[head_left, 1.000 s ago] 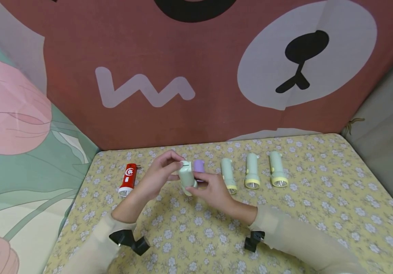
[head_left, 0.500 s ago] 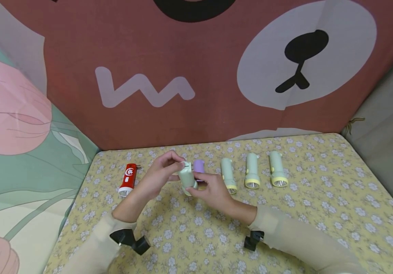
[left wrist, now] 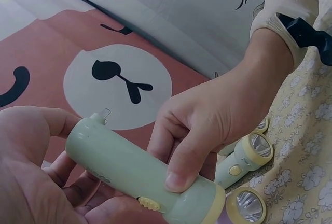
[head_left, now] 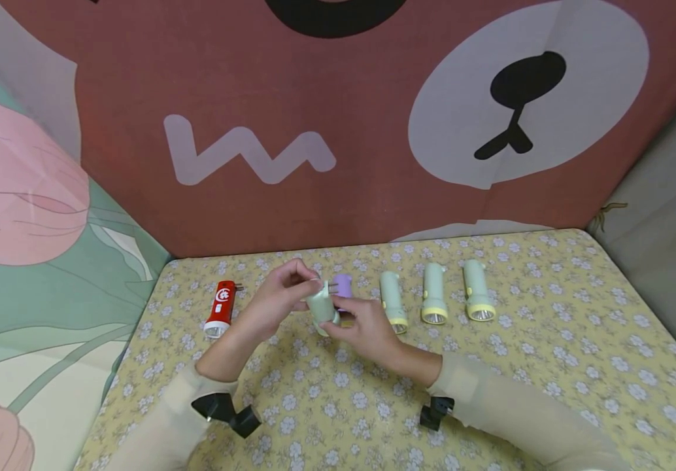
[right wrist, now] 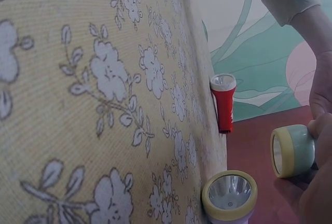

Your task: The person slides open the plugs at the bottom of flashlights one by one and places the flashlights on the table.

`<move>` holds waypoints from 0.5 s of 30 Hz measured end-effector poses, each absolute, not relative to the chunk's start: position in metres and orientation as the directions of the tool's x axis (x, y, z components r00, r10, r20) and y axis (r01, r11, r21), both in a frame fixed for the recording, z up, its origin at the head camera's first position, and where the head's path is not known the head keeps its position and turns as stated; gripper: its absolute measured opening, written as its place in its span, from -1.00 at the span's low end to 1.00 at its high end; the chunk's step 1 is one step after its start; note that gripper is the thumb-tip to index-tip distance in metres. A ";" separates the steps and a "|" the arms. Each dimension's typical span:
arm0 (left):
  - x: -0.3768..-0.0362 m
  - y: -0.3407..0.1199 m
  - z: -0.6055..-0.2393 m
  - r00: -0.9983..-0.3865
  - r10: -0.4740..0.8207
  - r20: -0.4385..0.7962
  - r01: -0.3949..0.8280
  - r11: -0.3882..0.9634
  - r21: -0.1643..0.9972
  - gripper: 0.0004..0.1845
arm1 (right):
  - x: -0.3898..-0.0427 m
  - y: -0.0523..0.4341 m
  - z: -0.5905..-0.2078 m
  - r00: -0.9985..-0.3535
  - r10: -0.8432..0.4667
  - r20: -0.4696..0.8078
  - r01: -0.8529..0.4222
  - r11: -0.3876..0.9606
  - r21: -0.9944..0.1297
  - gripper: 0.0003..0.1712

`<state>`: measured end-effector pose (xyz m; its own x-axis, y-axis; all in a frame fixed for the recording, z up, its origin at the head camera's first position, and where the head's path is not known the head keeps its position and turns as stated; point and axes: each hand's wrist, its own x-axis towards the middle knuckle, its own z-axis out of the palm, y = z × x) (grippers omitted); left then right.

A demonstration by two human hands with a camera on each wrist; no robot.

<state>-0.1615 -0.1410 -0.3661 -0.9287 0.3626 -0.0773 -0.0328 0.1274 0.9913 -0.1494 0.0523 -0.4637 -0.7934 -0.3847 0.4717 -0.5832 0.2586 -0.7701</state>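
Note:
Both hands hold one pale green flashlight (head_left: 321, 306) just above the table, its yellow-rimmed lens toward me. My left hand (head_left: 279, 299) grips its rear end, where thin metal prongs (left wrist: 104, 114) stick out. My right hand (head_left: 366, 327) wraps the lens end, thumb pressed on the body (left wrist: 135, 175) near a small yellow switch. In the right wrist view the held flashlight (right wrist: 292, 150) shows at the right edge. A purple flashlight (head_left: 342, 284) lies just behind the hands.
A red flashlight (head_left: 220, 307) lies to the left on the yellow floral cloth (head_left: 491, 392). Three more green flashlights (head_left: 393, 301) (head_left: 434, 302) (head_left: 476, 299) lie in a row to the right. Printed fabric walls close in the back and sides.
Metal prongs now stand out from the green flashlight's rear end, where my left fingers work. Both hands have barely shifted.

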 end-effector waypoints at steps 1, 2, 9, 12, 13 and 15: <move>-0.162 -0.141 -0.366 -0.929 0.362 -0.077 -0.034 0.123 0.992 -0.93 | -0.150 0.052 -0.464 -0.791 -0.386 0.474 -0.586 0.259 -0.768 -0.54; -0.162 -0.141 -0.367 -0.929 0.363 -0.076 -0.034 0.120 0.992 -0.92 | -0.150 0.053 -0.464 -0.790 -0.386 0.476 -0.589 0.262 -0.765 -0.54; -0.161 -0.138 -0.366 -0.932 0.357 -0.069 -0.032 0.109 0.994 -0.93 | -0.150 0.053 -0.463 -0.793 -0.386 0.471 -0.587 0.273 -0.762 -0.53; -0.160 -0.138 -0.366 -0.932 0.356 -0.066 -0.029 0.107 0.994 -0.93 | -0.150 0.053 -0.463 -0.792 -0.385 0.473 -0.587 0.270 -0.763 -0.53; -0.161 -0.139 -0.366 -0.932 0.357 -0.063 -0.027 0.107 0.994 -0.93 | -0.150 0.053 -0.463 -0.792 -0.386 0.474 -0.587 0.267 -0.764 -0.53; -0.160 -0.139 -0.366 -0.932 0.358 -0.060 -0.023 0.106 0.994 -0.92 | -0.150 0.052 -0.463 -0.792 -0.386 0.473 -0.586 0.261 -0.767 -0.53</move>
<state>-0.1602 -0.1388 -0.3663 -0.9318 0.3580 -0.0600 -0.0233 0.1059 0.9941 -0.1497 0.0523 -0.4627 -0.7919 -0.3861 0.4731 -0.5857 0.2612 -0.7673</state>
